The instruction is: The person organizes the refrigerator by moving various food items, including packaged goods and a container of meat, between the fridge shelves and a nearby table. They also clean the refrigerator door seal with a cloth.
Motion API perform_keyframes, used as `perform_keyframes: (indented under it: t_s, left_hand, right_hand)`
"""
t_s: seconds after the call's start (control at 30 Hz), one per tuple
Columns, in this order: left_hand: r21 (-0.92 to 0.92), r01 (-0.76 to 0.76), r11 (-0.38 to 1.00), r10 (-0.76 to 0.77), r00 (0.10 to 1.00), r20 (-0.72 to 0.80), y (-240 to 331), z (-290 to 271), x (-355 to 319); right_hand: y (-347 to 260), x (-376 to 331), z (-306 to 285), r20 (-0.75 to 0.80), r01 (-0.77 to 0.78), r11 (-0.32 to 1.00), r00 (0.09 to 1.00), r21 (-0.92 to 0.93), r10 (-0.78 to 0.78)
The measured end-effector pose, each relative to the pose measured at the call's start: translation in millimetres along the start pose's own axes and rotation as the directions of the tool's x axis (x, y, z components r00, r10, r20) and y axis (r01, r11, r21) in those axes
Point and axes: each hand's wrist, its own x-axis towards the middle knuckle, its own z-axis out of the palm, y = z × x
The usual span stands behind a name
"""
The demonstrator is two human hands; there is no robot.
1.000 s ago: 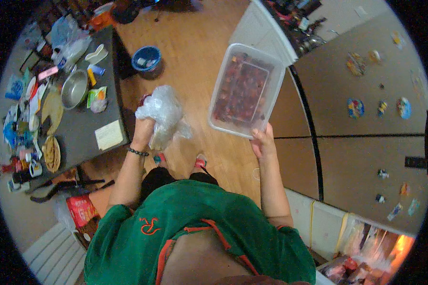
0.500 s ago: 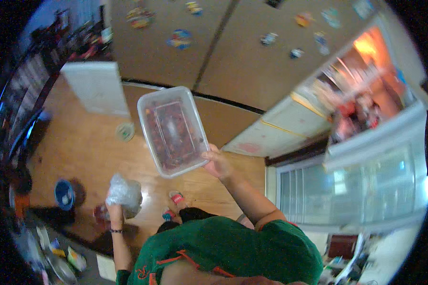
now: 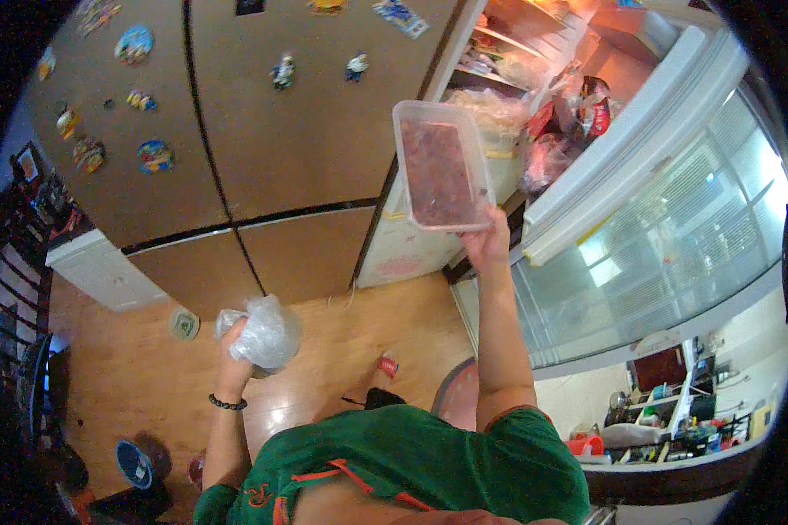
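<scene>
My right hand (image 3: 488,238) grips a near corner of a clear plastic food container (image 3: 444,166). Inside the container is something dark reddish-brown. It is held up in front of an open, lit fridge compartment (image 3: 499,74) packed with bags and food. Lower and to the left, my left hand (image 3: 234,360) is closed around a bunched clear plastic bag (image 3: 267,334). What the bag contains, if anything, I cannot make out. A dark beaded bracelet (image 3: 228,402) circles my left wrist.
Tall brown doors (image 3: 298,131) dotted with magnets stand ahead. An open white fridge door (image 3: 622,140) swings out at right, before a glass sliding panel (image 3: 657,254). A white cabinet (image 3: 105,271), a small round pot (image 3: 184,324) and a blue bucket (image 3: 135,464) are at left.
My body has turned right toward the open fridge. The right hand has carried the container rightward to its front. The left hand, still holding the bag, has come up and slightly right.
</scene>
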Motion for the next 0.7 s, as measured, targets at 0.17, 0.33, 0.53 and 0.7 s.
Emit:
perform_keyframes:
  t_s: [0.17, 0.33, 0.53, 0.7]
  left_hand:
    - [-0.128, -0.067, 0.989, 0.090, 0.979, 0.181, 29.3, 101.0, 69.2]
    - [0.036, -0.176, 0.984, 0.166, 0.969, 0.181, 60.1, 175.5, 127.4]
    - [-0.125, -0.106, 0.986, 0.138, 0.950, 0.280, 63.5, 245.9, 207.5]
    - [-0.183, -0.197, 0.963, 0.256, 0.883, 0.393, 62.6, 275.7, 276.8]
  right_hand:
    - [-53.4, 89.9, -92.2, 0.012, 0.080, 0.990, 0.997, -0.117, -0.079]
    - [-33.6, 105.5, -151.3, -0.137, 0.075, 0.997, 0.988, -0.023, -0.077]
    - [-50.8, 98.5, -176.0, -0.084, -0.017, 0.998, 0.996, -0.057, 0.012]
    - [-64.5, 59.0, -191.2, -0.235, 0.134, 0.984, 0.967, 0.121, -0.102]
